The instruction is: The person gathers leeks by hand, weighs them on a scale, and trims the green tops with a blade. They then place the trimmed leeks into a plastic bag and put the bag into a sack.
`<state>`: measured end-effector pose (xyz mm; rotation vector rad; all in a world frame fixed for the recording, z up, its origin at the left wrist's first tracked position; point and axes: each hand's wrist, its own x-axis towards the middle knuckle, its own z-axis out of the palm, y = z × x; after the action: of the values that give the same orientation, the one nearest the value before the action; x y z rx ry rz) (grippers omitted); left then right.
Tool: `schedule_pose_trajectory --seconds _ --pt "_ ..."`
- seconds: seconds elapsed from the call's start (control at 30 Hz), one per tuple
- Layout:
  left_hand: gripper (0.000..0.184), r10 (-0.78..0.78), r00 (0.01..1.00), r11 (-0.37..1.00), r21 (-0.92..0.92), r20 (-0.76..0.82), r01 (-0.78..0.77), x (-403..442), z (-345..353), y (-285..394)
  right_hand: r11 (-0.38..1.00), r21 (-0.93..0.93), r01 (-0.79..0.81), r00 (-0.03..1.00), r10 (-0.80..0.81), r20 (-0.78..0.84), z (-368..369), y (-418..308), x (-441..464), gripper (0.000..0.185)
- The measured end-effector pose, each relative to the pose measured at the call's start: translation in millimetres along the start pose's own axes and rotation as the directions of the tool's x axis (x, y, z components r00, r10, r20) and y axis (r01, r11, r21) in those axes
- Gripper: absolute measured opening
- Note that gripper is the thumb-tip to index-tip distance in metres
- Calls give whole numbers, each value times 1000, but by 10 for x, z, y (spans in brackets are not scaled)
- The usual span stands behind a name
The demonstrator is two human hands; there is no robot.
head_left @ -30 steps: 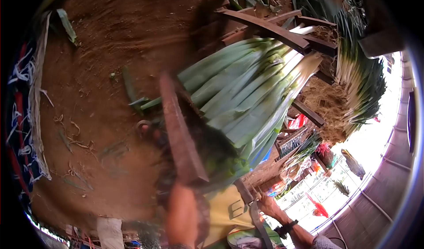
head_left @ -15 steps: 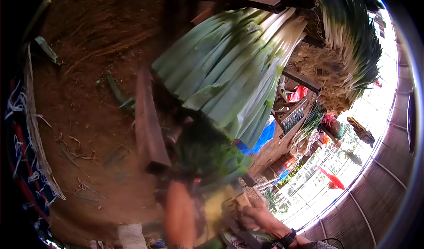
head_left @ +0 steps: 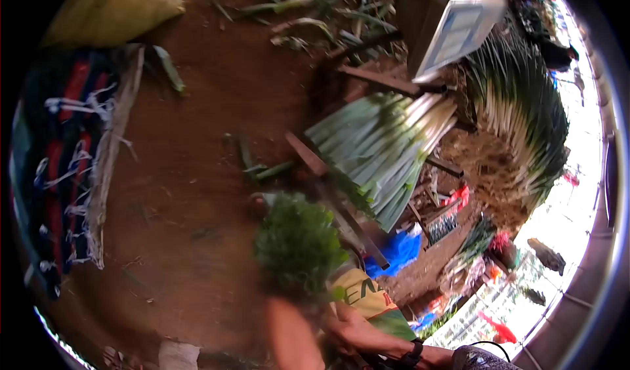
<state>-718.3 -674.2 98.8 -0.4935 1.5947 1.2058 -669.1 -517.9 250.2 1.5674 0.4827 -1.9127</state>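
Observation:
A bunch of leafy greens [head_left: 298,242], blurred by motion, is held up at the end of my left forearm. My left hand [head_left: 283,304] is mostly hidden by its leaves. Close to the lower end of the bunch, my right hand [head_left: 344,326] has its fingers curled, with a dark watch on the wrist. What lies in those fingers does not show clearly. Under and beside my right hand is a yellow and green printed sack [head_left: 367,294]. A pile of leeks [head_left: 387,143] lies on a rack of brown bars [head_left: 351,216] beyond the bunch.
More leeks [head_left: 525,114] are stacked at the right, roots showing. A box with a pale front [head_left: 449,32] stands at the top. Leaf scraps [head_left: 348,16] litter the dirt floor [head_left: 184,193]. A striped cloth [head_left: 65,173], a yellow sack [head_left: 121,9] and blue plastic [head_left: 397,252] are around.
The view has swung, so the leeks sit farther right and smaller. The leafy bunch now shows more fully, left of the rack. My right hand has shifted left, closer to my left forearm.

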Motion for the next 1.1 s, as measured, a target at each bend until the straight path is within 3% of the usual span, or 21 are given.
schedule_pose_trajectory --seconds 0.17,0.33,0.53,0.63,0.8,0.87,1.03,1.1 --pt "56 57 996 998 -26 -64 -58 -385 -44 368 968 -182 173 971 -137 198 218 -184 -274 20" --pt "56 126 985 989 -68 -121 -135 -612 -41 821 897 -309 317 930 -230 287 560 -648 -849 18" --pt "57 173 973 973 -126 -151 -192 -568 -198 1436 860 -344 376 909 -269 319 1103 -1162 -1197 16" --pt "57 207 966 962 -147 -153 -230 -413 -403 1803 884 -282 372 918 -305 254 1519 -1435 -1251 12" --pt "58 243 959 947 -178 -148 -267 -135 -915 2487 857 -221 465 868 -392 307 2192 -1870 -1051 11" --pt "58 262 955 940 -186 -142 -286 -83 -1126 2773 732 -267 626 774 -544 325 2479 -2006 -1017 11" --pt "59 309 940 916 -222 -142 -334 64 -1416 3362 632 -419 652 758 -525 387 3054 -2661 -1275 18" --pt "59 316 939 911 -234 -138 -341 147 -1470 3577 233 -545 805 542 -663 517 3056 -2816 -1024 31"
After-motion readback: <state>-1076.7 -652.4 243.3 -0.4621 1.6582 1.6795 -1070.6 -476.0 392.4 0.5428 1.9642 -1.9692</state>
